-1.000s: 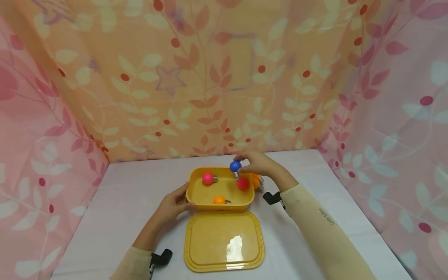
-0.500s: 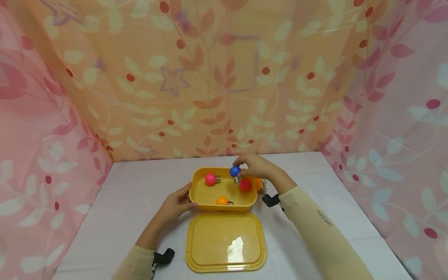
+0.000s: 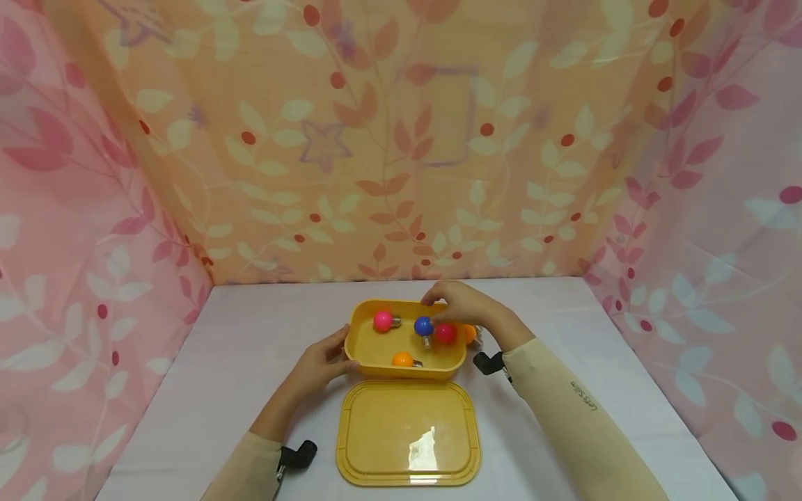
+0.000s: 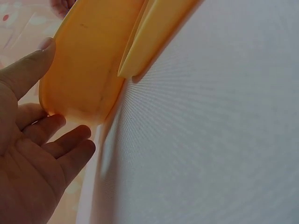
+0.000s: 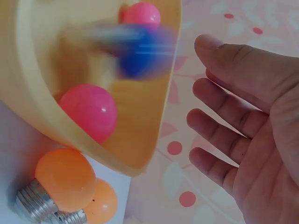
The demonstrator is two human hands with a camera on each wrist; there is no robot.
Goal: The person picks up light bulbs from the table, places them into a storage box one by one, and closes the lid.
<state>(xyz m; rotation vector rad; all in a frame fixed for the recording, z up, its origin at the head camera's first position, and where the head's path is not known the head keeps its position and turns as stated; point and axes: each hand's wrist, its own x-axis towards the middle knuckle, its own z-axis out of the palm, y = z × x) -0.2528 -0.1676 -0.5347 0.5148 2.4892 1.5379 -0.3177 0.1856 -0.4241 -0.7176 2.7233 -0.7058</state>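
My left hand (image 3: 319,363) rests at the left end of a yellow plastic box (image 3: 379,370). In the left wrist view its thumb (image 4: 39,60) touches the box wall (image 4: 88,56), and the other fingers lie loosely at the corner. Over the box's back right side is my right hand (image 3: 466,306), its fingers apart and holding nothing in the right wrist view. Just below it a blue bulb (image 3: 423,325), blurred in the right wrist view, is inside the box. Also in there are a pink bulb (image 3: 383,321), a red-pink bulb (image 3: 445,333) and an orange bulb (image 3: 403,359).
A yellow lid (image 3: 407,431) lies flat on the white-covered table (image 3: 532,431) in front of the box. Orange bulbs (image 5: 65,179) with metal screw bases lie outside, against the box's right end. Patterned curtains (image 3: 388,139) stand behind and at both sides.
My right hand has let go of the blue bulb, which has dropped from above the rim into the box. The left hand stays at the box's left end.
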